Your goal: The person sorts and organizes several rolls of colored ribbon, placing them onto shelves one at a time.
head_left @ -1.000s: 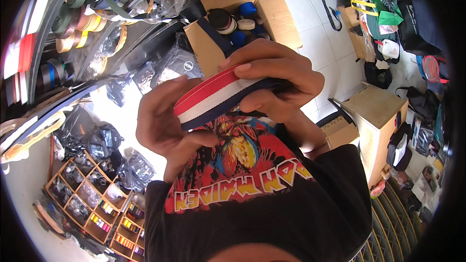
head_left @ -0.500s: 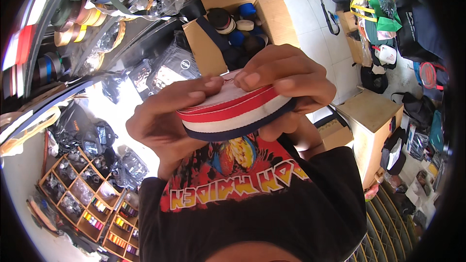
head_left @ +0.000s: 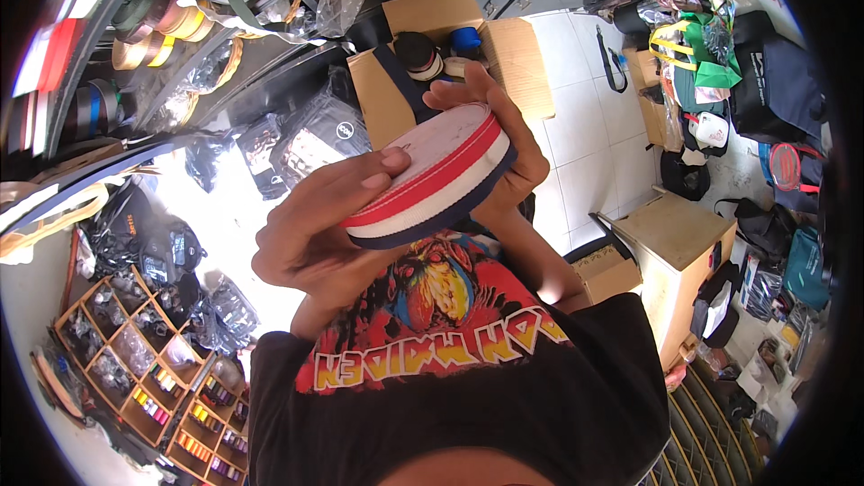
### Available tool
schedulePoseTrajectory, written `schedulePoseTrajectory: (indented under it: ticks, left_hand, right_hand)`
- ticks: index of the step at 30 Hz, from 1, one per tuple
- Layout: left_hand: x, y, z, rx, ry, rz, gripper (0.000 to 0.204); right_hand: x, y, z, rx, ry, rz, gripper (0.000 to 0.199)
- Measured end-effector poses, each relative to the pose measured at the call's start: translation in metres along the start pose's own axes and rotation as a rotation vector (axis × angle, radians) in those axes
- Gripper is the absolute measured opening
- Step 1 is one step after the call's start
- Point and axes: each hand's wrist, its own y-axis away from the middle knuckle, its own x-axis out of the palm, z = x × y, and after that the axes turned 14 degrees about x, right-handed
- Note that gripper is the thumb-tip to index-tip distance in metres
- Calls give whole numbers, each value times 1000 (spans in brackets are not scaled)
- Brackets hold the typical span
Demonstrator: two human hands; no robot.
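Observation:
In front of my chest is a flat round roll of striped webbing (head_left: 441, 171), with red, white and navy bands on its rim. It is tilted, its right side higher, and the pale upper face shows. My left hand (head_left: 324, 211) grips its left edge, fingertips resting on the upper face. At the far right side my right hand (head_left: 513, 139) holds the rim, fingers curving up behind it. The roll hides the right palm and part of that thumb.
Beyond the roll stands an open cardboard box (head_left: 513, 63) holding more rolls. A wooden cabinet (head_left: 675, 225) is at right, near piled bags (head_left: 774, 81). Strap rolls (head_left: 148, 45) fill a rack at upper left. A compartment shelf (head_left: 162, 369) with thread spools is at lower left.
The roll has tilted, its right side rising. My right hand's fingers have moved off the upper face to the far right rim. My left hand still grips the left edge.

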Motion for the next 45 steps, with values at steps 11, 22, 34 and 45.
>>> schedulePoseTrajectory:
  ticks: [11, 22, 34, 45]
  left_hand:
    - [-16, 0, 15, -74, -63, -168, 49]
    - [-21, -4, 35, 0, 198, -222, 35]
    - [-47, 5, 46, -156, 278, -196, 58]
    - [-67, 41, 36, -464, 285, -672, 33]
  right_hand:
    - [3, 17, 19, 81, 436, -4, 65]
    - [6, 2, 21, 19, 99, -32, 63]
    - [19, -15, 11, 306, -292, 159, 42]
    - [82, -24, -10, 230, 299, -10, 39]
